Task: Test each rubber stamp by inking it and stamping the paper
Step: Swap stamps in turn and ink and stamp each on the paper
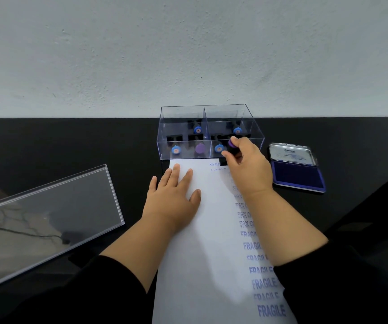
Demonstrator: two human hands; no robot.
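Observation:
A long white paper [209, 242] lies on the black table, with blue imprints reading SAMPLE, FAX and FRAGILE down its right side. My left hand [173, 197] rests flat on the paper's upper left part, fingers straight. My right hand [246, 167] grips a rubber stamp with a purple knob [231, 143] and black base, held upright at the paper's top edge. Just behind stands a clear divided box [254, 134] holding several stamps with blue and purple knobs. An open blue ink pad [297, 175] lies to the right, its metal lid raised.
The clear plastic lid [48, 213] of the box lies flat on the table at the left. A pale wall rises directly behind the box. Dark sleeves cover both forearms near the bottom of the view.

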